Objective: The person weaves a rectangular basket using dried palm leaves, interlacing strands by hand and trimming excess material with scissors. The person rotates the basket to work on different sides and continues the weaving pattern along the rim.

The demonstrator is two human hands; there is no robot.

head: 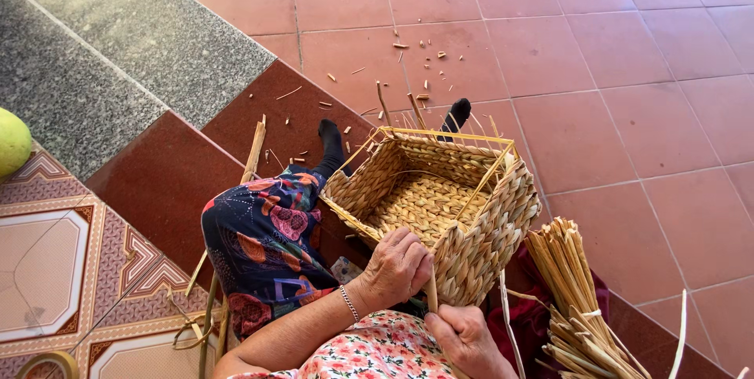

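Observation:
A square woven straw basket (471, 214) on a yellow wire frame rests on my lap, its open side up. My left hand (395, 266) grips the basket's near rim, fingers curled over the weave. Just below it, my right hand (463, 338) pinches a straw strand (431, 294) that runs up into the near wall. A bundle of loose straw stalks (573, 292) lies at my right, beside the basket.
My legs in patterned trousers (263, 245) and dark socks stretch onto a red tile step. Straw scraps (416, 57) litter the floor tiles beyond. A grey stone step (102, 57) runs at the left, a green round object (12, 142) at the far left edge.

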